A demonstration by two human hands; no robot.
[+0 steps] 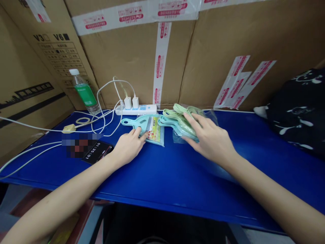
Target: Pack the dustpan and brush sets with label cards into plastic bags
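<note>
A light-blue dustpan and brush set (155,130) with a printed card lies flat in clear wrapping near the middle of the table. My left hand (130,145) rests at its near left edge, fingertips apart and touching the top of the pack. Just to the right is a stack of wrapped dustpan sets (177,122), green ones over light-blue ones, handles pointing left. My right hand (209,135) spans this stack, fingers over the top and thumb at the near side. The palm hides the stack's right part.
Behind the packs stands a white power strip (148,109) with chargers and looping white cables. A bottle with a green label (86,95) leans at the back left. A phone (98,152) showing a timer lies by my left forearm. Cardboard (127,54) walls the back; a dark patterned fabric item (299,108) is at right.
</note>
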